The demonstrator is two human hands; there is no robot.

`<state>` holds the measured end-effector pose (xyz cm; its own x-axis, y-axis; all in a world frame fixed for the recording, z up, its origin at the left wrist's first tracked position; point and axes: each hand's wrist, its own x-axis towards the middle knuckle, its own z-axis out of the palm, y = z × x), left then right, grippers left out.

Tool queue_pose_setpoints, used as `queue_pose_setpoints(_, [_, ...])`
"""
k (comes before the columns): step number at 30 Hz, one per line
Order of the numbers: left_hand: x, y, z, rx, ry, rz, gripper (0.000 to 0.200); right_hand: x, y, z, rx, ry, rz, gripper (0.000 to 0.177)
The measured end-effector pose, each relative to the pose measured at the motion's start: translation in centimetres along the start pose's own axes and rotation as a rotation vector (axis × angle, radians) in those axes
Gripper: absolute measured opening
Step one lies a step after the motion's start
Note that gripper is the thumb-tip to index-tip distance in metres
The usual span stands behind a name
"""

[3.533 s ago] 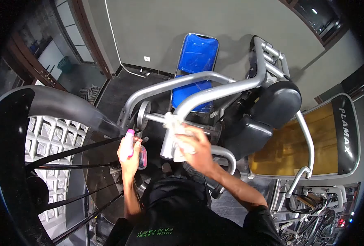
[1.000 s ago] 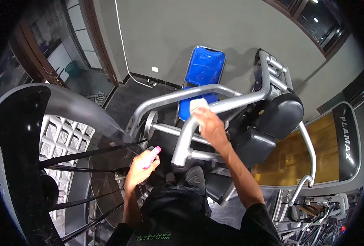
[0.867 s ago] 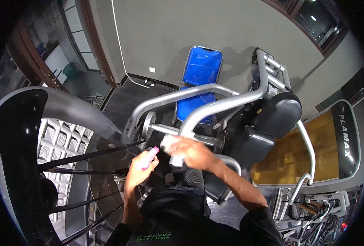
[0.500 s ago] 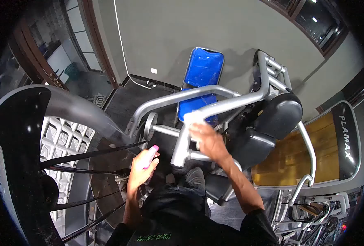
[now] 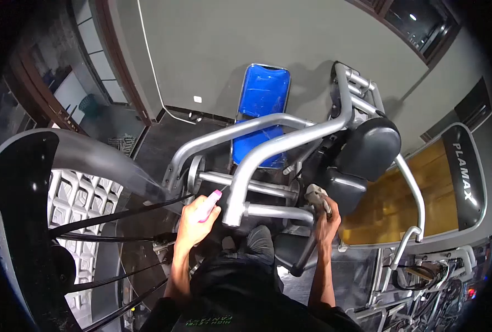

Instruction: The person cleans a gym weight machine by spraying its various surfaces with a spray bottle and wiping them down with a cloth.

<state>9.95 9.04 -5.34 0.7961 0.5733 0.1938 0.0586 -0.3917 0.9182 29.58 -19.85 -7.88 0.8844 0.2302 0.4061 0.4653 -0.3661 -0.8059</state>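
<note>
My left hand [image 5: 193, 228] is wrapped round a small bottle with a pink top [image 5: 209, 202], held upright-tilted left of the machine's silver tube [image 5: 247, 176]. A crumpled whitish cloth [image 5: 316, 195] is gripped in my right hand [image 5: 328, 220]. That hand is beside the black-gripped end of the lower silver handle [image 5: 282, 212], close to the black padded seat [image 5: 343, 191]. Between my two hands, the open end of the thick silver tube points down toward my legs.
A folded blue chair [image 5: 265, 91] leans near the grey wall. The black backrest [image 5: 370, 149] and a gold panel marked PLAMAX [image 5: 417, 193] stand to the right. Black straps [image 5: 118, 214] stretch across on the left, beside a curved dark machine frame [image 5: 22, 193].
My right hand, with the cloth, has left the upper bend of the silver tube and moved right and down to beside the lower handle. My left hand still holds the bottle.
</note>
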Motion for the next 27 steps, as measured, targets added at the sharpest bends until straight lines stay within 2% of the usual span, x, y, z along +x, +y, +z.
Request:
queue_pose_setpoints(4, [0.8, 1.1, 1.4, 0.002, 0.023, -0.02, 0.014, -0.8, -0.2, -0.1, -0.066, 0.073, -0.016, 0.027])
queue_pose_setpoints(6, [1.0, 1.5, 1.8, -0.006, 0.045, -0.035, 0.013, -0.9, 0.2, 0.0, -0.013, 0.083, 0.046, 0.026])
queue_pose_setpoints(12, [1.0, 2.0, 2.0, -0.028, 0.0, 0.005, 0.014, -0.8, -0.6, -0.1, -0.046, 0.073, 0.045, 0.025])
queue_pose_setpoints(21, [0.7, 1.5, 2.3, -0.095, 0.076, 0.059, 0.013, -0.7, -0.8, -0.2, -0.084, 0.066, 0.056, 0.024])
queue_pose_setpoints(27, [0.3, 1.7, 1.9, -0.072, -0.007, 0.032, 0.012, -0.7, -0.8, -0.1, -0.102, 0.078, 0.044, 0.023])
